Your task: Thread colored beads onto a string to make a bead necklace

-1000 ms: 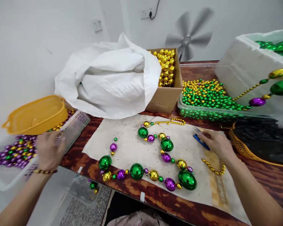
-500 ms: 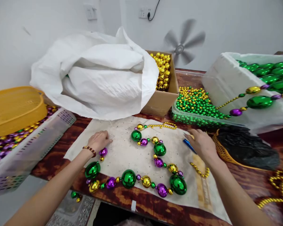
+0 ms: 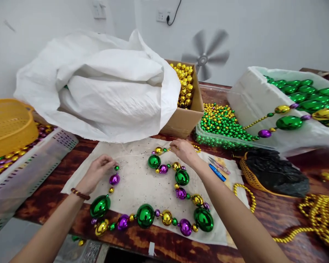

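Note:
A strand of large green, purple and gold beads winds over a cream cloth. At the strand's left end, my left hand pinches a thin pale string just above a small green bead. That string stretches right across the cloth toward the other end. There, my right hand has its thumb and fingers closed on a chain of small gold beads, covering part of it. Pointed snips and a blue-handled tool lie right of the strand.
Behind stand a white sack, a carton of gold beads, a clear tub of small beads and a foam box. A bead crate is left; a basket with black plastic and gold chains are right.
My right hand has moved left from beside the snips to the gold bead chain. My left hand now holds the string up, and it looks drawn straighter. The view has shifted slightly.

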Tool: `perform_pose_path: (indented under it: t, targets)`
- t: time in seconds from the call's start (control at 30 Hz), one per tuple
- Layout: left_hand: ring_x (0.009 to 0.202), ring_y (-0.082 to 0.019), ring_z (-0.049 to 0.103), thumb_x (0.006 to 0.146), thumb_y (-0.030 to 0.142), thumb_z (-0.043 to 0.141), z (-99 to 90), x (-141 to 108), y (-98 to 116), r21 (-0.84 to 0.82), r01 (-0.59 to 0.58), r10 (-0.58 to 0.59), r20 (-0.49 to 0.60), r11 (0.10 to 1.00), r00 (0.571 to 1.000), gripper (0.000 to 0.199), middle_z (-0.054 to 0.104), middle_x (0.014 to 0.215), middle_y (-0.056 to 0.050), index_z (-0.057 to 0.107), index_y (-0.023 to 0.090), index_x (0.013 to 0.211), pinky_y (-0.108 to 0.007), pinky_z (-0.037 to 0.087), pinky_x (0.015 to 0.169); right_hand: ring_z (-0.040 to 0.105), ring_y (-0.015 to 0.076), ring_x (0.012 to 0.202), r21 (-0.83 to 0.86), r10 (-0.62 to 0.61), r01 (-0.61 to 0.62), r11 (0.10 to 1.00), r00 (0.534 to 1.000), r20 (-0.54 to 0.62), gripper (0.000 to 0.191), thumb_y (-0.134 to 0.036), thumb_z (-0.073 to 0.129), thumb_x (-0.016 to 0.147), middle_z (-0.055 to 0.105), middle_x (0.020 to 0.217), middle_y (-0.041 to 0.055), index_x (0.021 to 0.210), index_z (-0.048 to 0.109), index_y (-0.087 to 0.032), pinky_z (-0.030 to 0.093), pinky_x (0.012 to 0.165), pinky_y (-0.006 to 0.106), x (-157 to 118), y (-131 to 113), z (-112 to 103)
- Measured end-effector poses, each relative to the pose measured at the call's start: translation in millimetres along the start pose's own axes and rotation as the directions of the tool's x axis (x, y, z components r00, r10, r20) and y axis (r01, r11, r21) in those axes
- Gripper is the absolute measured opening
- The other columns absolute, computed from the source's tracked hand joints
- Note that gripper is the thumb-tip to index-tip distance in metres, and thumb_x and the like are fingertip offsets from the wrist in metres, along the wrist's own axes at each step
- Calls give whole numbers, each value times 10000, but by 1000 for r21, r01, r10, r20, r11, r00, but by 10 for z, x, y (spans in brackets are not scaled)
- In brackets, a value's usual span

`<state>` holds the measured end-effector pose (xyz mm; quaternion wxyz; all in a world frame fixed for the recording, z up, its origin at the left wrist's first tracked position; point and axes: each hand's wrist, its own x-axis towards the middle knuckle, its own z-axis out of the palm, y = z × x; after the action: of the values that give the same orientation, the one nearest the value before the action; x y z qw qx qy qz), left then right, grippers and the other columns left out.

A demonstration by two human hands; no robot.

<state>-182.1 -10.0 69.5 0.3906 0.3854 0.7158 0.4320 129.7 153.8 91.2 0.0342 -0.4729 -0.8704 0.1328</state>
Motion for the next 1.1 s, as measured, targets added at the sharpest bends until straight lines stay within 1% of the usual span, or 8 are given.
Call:
perform_pose_path:
  t: [0.07, 0.13, 0.33, 0.53, 0.73, 0.87, 1.0, 1.1]
  targets:
    - [806, -198, 665, 586, 459, 856, -78, -63, 15, -291, 36, -51, -44, 956, 998, 405, 706, 737, -18, 607, 196, 766, -286, 495, 738, 661, 217, 1026, 0, 39, -39, 999, 999, -16, 261, -193, 485, 981, 731, 1113, 92, 1048, 738, -177, 444, 849, 263, 10, 116, -17]
    - [772, -185, 662, 534, 385, 911, -167, -107, 56, -495, 48, -96, -71, 868, 993, 421, 668, 659, 12, 616, 200, 770, -291, 525, 759, 669, 212, 1027, 2, 70, -70, 998, 997, -23, 265, -188, 484, 975, 741, 1113, 83, 1038, 742, -183, 448, 837, 254, 25, 214, -31]
    - [554, -82, 478, 661, 217, 846, -373, -146, 227, -763, 6, -177, -142, 646, 974, 330, 483, 553, 76, 518, 191, 684, -204, 501, 581, 685, 202, 979, 8, 80, -80, 997, 997, -19, 281, -203, 469, 973, 761, 1062, 57, 1019, 746, -206, 452, 798, 247, 101, 325, -56]
    - [417, -54, 257, 733, 224, 784, -343, -130, 190, -784, 56, -223, -107, 618, 969, 386, 325, 503, 87, 414, 185, 633, -183, 310, 382, 669, 185, 958, -1, -71, 71, 997, 996, 45, 213, -190, 533, 944, 741, 1023, 34, 964, 743, -222, 437, 804, 235, 133, 188, -11]
    - [398, -52, 247, 763, 232, 748, -291, -108, 192, -763, 77, -246, -110, 642, 963, 342, 308, 497, 88, 429, 188, 648, -187, 281, 378, 624, 271, 1045, -35, -119, 120, 992, 992, 32, 137, -182, 591, 897, 688, 1045, 126, 964, 710, -171, 425, 877, 322, 156, -10, 210]
    - [411, -50, 298, 720, 218, 774, -281, -114, 230, -740, 79, -239, -112, 668, 965, 319, 364, 518, 81, 461, 187, 667, -176, 302, 393, 637, 235, 971, 44, -94, 95, 994, 995, -25, 182, -186, 495, 947, 679, 1013, 109, 912, 673, -176, 449, 808, 301, 131, 8, 261]
    - [420, -48, 338, 733, 220, 776, -265, -113, 276, -709, 33, -158, -110, 704, 981, 286, 423, 535, 67, 498, 177, 684, -169, 327, 404, 633, 162, 855, 210, -55, 82, 974, 990, -130, 166, -226, 443, 961, 683, 929, 40, 918, 599, -188, 470, 738, 250, 87, 58, -22]
    - [405, -45, 342, 734, 201, 779, -247, -126, 355, -710, -19, -89, -115, 704, 989, 251, 428, 518, 72, 531, 171, 707, -163, 321, 398, 596, 130, 715, 549, 40, 124, 827, 960, -278, 119, -270, 488, 933, 678, 824, 10, 854, 544, -201, 462, 635, 234, 63, 36, -454]
